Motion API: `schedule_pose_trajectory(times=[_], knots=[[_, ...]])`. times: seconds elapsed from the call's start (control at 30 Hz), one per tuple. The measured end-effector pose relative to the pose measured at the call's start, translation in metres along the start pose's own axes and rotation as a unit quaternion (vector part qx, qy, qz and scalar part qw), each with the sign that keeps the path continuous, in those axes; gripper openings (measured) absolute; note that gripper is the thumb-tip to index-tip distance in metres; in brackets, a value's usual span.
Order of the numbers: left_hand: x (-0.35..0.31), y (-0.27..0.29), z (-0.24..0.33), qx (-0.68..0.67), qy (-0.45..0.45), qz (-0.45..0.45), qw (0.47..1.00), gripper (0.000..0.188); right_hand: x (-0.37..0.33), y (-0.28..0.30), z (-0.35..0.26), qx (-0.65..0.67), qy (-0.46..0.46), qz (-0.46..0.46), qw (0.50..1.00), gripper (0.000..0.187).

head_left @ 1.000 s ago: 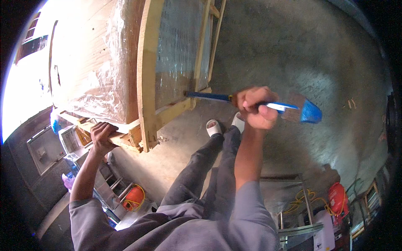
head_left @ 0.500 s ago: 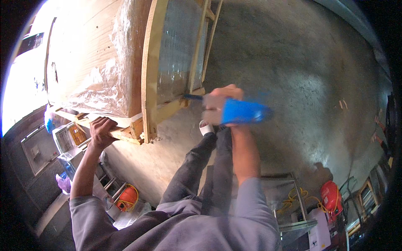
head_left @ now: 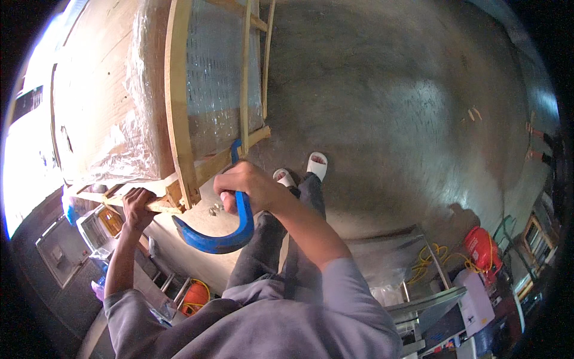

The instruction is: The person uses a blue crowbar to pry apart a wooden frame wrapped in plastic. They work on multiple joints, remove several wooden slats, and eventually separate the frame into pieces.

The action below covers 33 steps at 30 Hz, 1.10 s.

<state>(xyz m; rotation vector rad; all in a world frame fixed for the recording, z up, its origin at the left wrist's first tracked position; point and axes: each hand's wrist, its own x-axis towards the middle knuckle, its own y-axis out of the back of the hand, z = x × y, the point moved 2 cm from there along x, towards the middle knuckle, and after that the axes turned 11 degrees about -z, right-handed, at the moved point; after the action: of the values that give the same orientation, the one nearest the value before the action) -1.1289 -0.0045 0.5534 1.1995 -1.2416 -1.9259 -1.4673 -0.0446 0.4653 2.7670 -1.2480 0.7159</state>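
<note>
My right hand (head_left: 251, 186) is closed around the shaft of a blue crowbar (head_left: 218, 242). Its large hooked end curves back toward me, below the fist. The other end reaches up against the bottom rail (head_left: 260, 136) of a wooden crate frame (head_left: 181, 102); whether it is wedged under the wood I cannot tell. At the crate's near corner, my left hand (head_left: 138, 206) is wrapped over the lower wooden slat (head_left: 164, 206). Inside the frame stands a large brown box (head_left: 101, 96) wrapped in clear plastic film.
A metal-edged table (head_left: 427, 302) is close on my right, beside a red rounded device (head_left: 481, 248) with yellow cord (head_left: 430, 260). On my left lie an orange round object (head_left: 196, 294) and a ladder-like frame (head_left: 173, 290). Wood scraps (head_left: 474, 113) lie on the concrete floor (head_left: 371, 90).
My right hand has swung the crowbar left and toward me, and its hook now points back at me. The left hand keeps its hold on the slat. My view has shifted right.
</note>
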Motion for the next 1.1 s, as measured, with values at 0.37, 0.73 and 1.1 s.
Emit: schedule_pose_trajectory(times=[0.37, 0.73, 1.1], knots=[[-0.001, 0.004, -0.003, -0.013, 0.015, -0.015, 1.0, 0.038, -0.011, -0.022, -0.008, -0.033, -0.024, 0.103, 0.994, 0.045], [0.0, 0.006, -0.002, -0.026, 0.001, -0.039, 0.999, 0.038, -0.006, -0.036, -0.083, -0.025, 0.045, 0.303, 0.952, 0.016], [0.005, 0.026, -0.002, -0.08, 0.062, -0.183, 0.978, 0.04, 0.052, -0.034, -0.167, -0.304, -0.246, -0.044, 0.919, 0.038]])
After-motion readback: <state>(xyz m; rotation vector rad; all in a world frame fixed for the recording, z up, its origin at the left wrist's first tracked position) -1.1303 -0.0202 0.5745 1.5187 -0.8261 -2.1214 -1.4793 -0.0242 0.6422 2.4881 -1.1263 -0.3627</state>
